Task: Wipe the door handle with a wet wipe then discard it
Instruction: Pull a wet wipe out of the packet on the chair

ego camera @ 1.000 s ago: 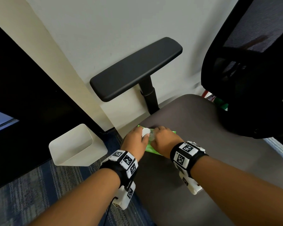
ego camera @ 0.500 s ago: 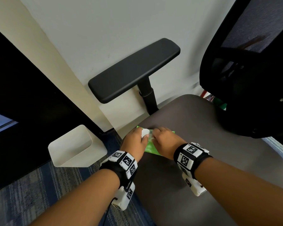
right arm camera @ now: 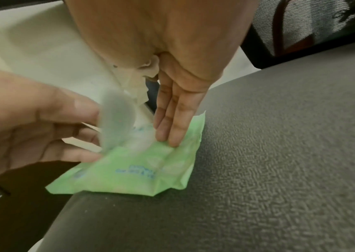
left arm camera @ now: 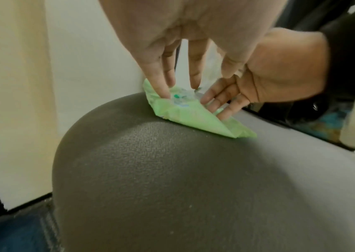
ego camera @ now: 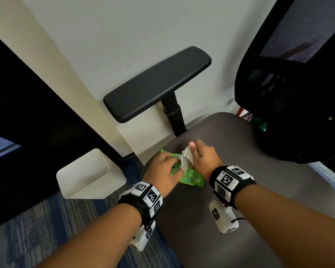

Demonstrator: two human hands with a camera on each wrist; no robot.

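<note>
A green wipe pack lies flat on the chair seat, close to the seat's front-left edge, its long axis running from the near-right corner toward the far-left, where one corner nearly overhangs the rim. Blue lettering crosses its face in the right wrist view, too blurred to read.

The left hand presses the pack down with fairly straight fingers and holds the peeled seal flap up off the opening. The right hand pinches a white wet wipe between thumb and forefinger, lifted partway out of the pack and trailing down to it (its other fingers stretch straight and touch the pack's far end).

Past the seat's left edge a white bin stands on the blue carpet, well apart from the pack, against a dark door. The armrest rises behind the hands; the mesh backrest closes the right side, leaving bare seat toward the person.
</note>
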